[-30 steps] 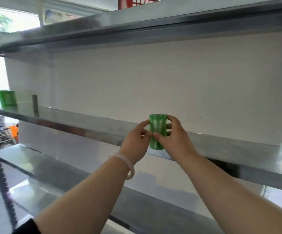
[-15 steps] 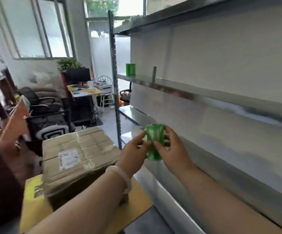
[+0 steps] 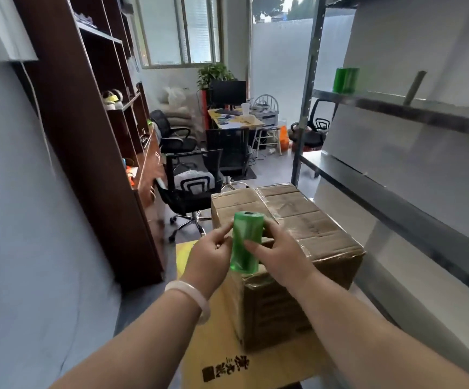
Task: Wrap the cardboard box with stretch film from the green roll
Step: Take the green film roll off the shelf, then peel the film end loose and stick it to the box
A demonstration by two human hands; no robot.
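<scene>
A green roll of stretch film (image 3: 246, 242) stands upright between both my hands, above the near left corner of the cardboard box (image 3: 306, 228). My left hand (image 3: 210, 256) pinches its left side with the fingertips. My right hand (image 3: 281, 256) wraps its right side, thumb across the front. The brown box is taped on top, has film on part of it, and rests on a flat yellow cardboard sheet (image 3: 227, 346).
Metal shelving (image 3: 401, 192) runs along the right, with another green roll (image 3: 345, 80) on an upper shelf. A dark wooden bookcase (image 3: 93, 130) lines the left wall. Black office chairs (image 3: 191, 189) and a desk (image 3: 236, 119) stand beyond the box.
The view has swung left from the metal shelf to the room and the box. Both hands carried the green roll off the shelf and now hold it over the box.
</scene>
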